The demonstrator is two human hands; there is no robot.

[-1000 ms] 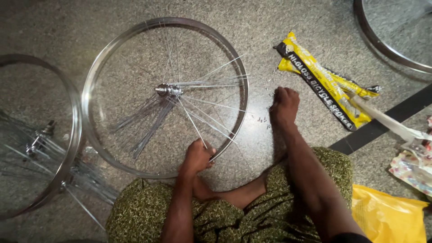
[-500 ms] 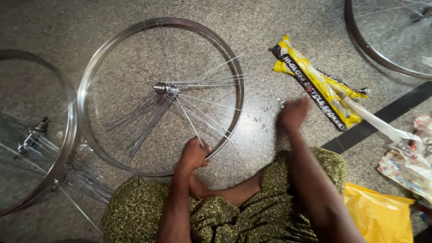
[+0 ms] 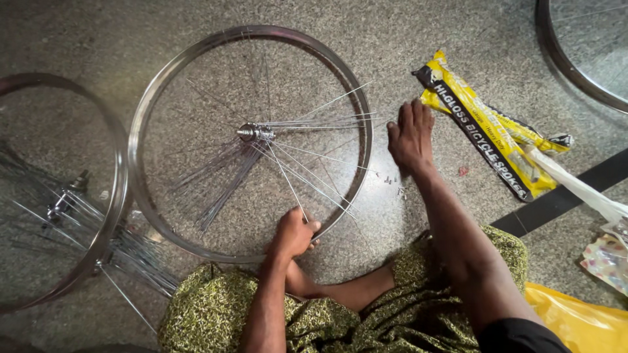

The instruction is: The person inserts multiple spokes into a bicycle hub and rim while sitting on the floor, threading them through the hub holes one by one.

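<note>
- Rim (image 3: 157, 111): a bright metal bicycle rim lying flat on the speckled stone floor (image 3: 78, 39), directly in front of the seated person.
- Hub (image 3: 255, 132): at the centre of the rim, with loose spokes (image 3: 307, 173) fanning out from it, most toward the near and right sides of the rim.
- Left hand (image 3: 293, 234): closed in a grip at the near edge of the rim, where a spoke end meets it; whether it pinches the spoke or the rim itself cannot be told.
- Right hand (image 3: 411, 136): open, fingers extended, palm down on the floor just outside the right side of the rim; it holds nothing.
- Small metal bits (image 3: 392, 180): scattered on the floor just right of the rim, near the right hand's wrist.
- Yellow packet (image 3: 487, 127): a long yellow and black pack, farther right of the rim, beyond the right hand.
- Second wheel (image 3: 59, 196): left of the rim, its edge touching or overlapping it.
- Third wheel (image 3: 569, 62): partly seen, well to the upper right of the rim.
- Yellow bag (image 3: 575, 320): lower right of the rim, beside the patterned green cloth (image 3: 216, 314) on the lap.
</note>
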